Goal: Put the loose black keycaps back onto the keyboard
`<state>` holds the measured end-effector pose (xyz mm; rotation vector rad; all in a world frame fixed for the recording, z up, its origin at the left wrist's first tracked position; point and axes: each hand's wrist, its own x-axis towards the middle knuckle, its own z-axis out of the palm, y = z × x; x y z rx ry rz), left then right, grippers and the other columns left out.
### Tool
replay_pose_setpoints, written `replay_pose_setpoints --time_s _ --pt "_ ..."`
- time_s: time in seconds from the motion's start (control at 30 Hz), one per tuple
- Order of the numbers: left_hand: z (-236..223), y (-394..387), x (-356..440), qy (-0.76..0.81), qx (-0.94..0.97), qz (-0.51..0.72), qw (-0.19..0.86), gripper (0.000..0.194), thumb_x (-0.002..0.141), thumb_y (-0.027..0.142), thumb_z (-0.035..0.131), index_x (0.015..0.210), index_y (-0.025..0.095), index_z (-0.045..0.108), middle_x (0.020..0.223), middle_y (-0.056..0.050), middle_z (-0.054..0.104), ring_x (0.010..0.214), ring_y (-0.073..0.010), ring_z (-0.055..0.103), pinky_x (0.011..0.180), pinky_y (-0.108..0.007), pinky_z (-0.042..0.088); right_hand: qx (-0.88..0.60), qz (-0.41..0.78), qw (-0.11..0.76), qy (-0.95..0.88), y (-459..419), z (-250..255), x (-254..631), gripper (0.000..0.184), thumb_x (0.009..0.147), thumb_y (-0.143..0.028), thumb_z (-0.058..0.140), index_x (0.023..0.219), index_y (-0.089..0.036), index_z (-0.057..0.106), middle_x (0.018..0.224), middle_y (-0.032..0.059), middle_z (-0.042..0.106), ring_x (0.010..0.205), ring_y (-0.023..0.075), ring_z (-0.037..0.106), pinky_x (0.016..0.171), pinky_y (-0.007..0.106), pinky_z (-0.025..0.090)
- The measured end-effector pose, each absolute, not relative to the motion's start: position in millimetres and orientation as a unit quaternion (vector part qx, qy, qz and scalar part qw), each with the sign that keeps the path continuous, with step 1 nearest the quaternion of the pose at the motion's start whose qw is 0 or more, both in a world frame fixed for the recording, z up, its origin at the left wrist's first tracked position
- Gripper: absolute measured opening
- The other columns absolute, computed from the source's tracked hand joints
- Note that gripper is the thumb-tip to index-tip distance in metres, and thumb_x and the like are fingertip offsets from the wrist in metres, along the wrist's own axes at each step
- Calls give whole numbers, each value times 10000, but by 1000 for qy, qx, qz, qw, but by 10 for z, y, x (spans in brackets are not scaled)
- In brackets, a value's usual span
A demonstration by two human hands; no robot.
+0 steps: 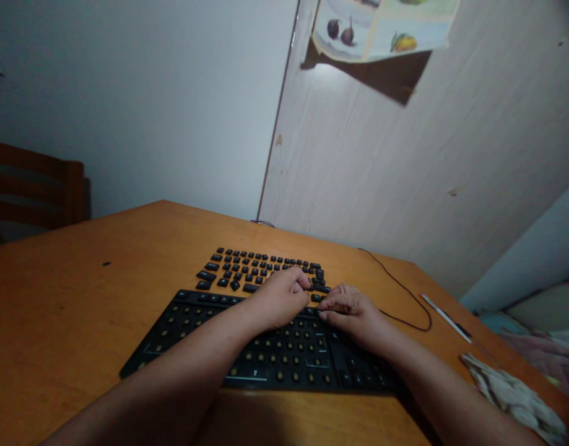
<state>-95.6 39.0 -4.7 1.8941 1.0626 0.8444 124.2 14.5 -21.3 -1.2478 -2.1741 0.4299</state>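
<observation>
A black keyboard [284, 359] lies on the table in front of me. Much of its main area shows bare key mounts, while caps sit along its top row and on its right side. Behind it, loose black keycaps [247, 271] are laid out in rows. Above the keyboard's far edge, my left hand [279, 298] is closed, fingers curled near the loose keycaps; what it grips is hidden. My right hand [351, 313] pinches thumb and fingertips together at the far edge, right of the left hand; anything between them is too small to make out.
The wooden table [80, 310] meets the wall at the back. A dark cable [416, 326] curves at the right, near a thin white stick-like object [444, 317] and a crumpled cloth [511, 396]. A wooden chair [33, 186] stands at the left.
</observation>
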Motion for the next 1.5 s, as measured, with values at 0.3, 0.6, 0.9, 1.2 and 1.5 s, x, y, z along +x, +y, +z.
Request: replay_pose_setpoints --time_s 0.3,0.6,0.9,1.2,1.5 --pt "-105 421 -966 399 779 327 357 186 699 159 522 862 178 608 704 -1 611 628 -131 520 567 -235 356 -469 176 309 -808 165 -235 1229 71 803 -296 701 828 -253 753 798 24 625 821 196 566 752 358 435" --pt "-47 343 -980 382 854 284 211 216 756 183 515 810 227 720 839 -44 700 838 -214 592 781 -336 421 -501 51 223 -835 21 -72 1120 87 835 -247 655 798 -235 733 818 40 605 833 201 523 737 347 399" --pt "27 256 -1003 379 875 262 145 259 776 187 524 837 252 767 868 -70 703 911 -264 550 876 -416 398 -501 -160 80 -847 -331 106 857 147 884 -262 571 920 -246 713 881 78 617 887 262 478 727 392 318" --pt "72 269 -1020 402 869 257 133 263 788 182 507 826 242 760 881 -70 691 894 -258 548 862 -411 391 -496 -158 76 -850 -368 32 814 224 933 -296 491 893 -216 696 870 97 625 892 275 478 753 421 315" --pt "97 364 -1086 426 845 302 120 231 783 196 513 813 239 739 885 -58 698 884 -248 569 832 -394 411 -514 -119 120 -841 -351 166 934 133 862 -217 559 872 -232 692 919 77 593 897 252 455 765 387 341"
